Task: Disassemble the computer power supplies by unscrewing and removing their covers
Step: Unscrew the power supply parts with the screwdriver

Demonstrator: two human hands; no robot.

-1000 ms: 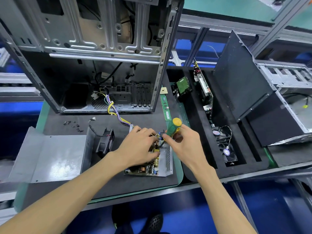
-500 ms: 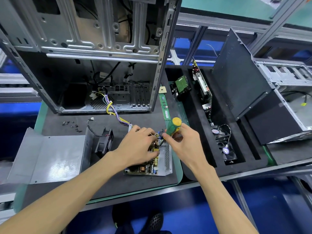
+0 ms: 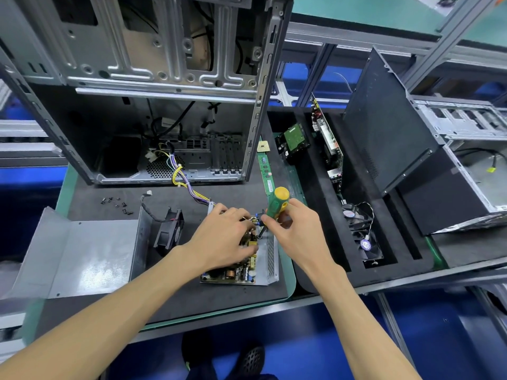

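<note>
Open mat on the desk (image 3: pixel 192 303): bare strip in front of the power supply (image 3: pixel 247 267), and between it and the removed cover (image 3: pixel 82 256). Obstacles: fan (image 3: pixel 168 231) upright just left of the supply, loose screws (image 3: pixel 116 205) behind the cover, computer case (image 3: pixel 164 105) walling the back, wire bundle (image 3: pixel 186 182) trailing from case to supply. Right side: RAM stick (image 3: pixel 266 174) lying beside the case, then the foam tray (image 3: pixel 389 259).

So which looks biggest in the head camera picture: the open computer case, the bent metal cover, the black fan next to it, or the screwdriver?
1. open computer case
2. bent metal cover
3. black fan
4. screwdriver, partly hidden by the right hand

The fan and the screwdriver look close in size, so their order is unsure.
</note>
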